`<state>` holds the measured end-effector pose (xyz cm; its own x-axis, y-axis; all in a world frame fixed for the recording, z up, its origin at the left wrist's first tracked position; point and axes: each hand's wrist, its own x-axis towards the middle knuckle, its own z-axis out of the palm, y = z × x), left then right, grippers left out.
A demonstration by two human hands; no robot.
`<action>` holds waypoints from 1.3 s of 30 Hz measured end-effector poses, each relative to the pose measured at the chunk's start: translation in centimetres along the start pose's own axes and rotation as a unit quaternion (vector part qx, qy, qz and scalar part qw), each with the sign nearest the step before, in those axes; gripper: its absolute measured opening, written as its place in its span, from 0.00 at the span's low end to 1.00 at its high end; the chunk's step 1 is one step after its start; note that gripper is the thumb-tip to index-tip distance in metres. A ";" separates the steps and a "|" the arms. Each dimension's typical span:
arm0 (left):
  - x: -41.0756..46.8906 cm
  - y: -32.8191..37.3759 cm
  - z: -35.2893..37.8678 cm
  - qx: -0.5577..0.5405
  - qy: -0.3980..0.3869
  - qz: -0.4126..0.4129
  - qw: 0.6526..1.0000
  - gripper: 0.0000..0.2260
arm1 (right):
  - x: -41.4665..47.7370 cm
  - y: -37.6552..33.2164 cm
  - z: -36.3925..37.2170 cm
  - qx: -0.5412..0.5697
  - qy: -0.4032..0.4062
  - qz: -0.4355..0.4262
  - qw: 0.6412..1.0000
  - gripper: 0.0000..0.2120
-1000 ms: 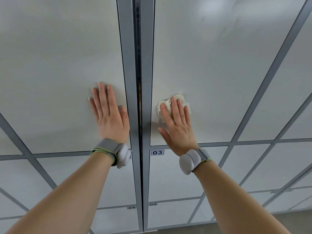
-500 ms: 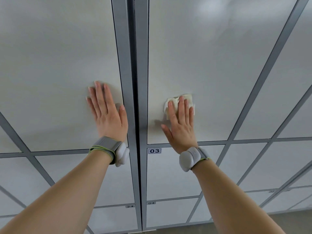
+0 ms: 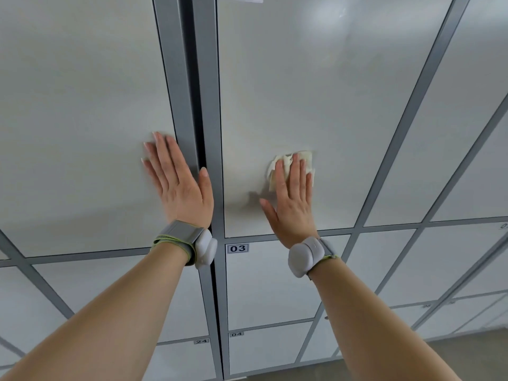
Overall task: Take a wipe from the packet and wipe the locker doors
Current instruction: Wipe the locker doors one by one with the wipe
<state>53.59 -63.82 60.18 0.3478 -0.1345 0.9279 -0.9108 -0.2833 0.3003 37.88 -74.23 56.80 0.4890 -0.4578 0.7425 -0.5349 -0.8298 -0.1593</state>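
Wipe (image 3: 305, 157) being pressed flat on door (image 3: 302, 92) under right hand (image 3: 292, 204); fingers (image 3: 295, 171) straight, close together, likely so more wipe is rubbing. Left hand (image 3: 178, 185) being laid flat on next door (image 3: 82, 133), fingers straight, slightly apart, likely for steadying.
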 end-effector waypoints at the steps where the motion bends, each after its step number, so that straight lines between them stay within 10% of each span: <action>1: -0.1 0.0 0.1 0.004 0.002 0.003 1.000 0.27 | -0.4 0.3 0.0 0.000 -0.007 -0.002 1.000 0.33; 39: -0.2 -0.4 0.9 0.046 0.008 0.007 0.999 0.28 | 2.2 2.1 -3.6 0.063 0.063 0.100 0.991 0.36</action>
<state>54.12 -64.55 59.63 0.3313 -0.1235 0.9354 -0.8905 -0.3686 0.2668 35.39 -75.87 60.43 0.2874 -0.5799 0.7623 -0.5177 -0.7636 -0.3857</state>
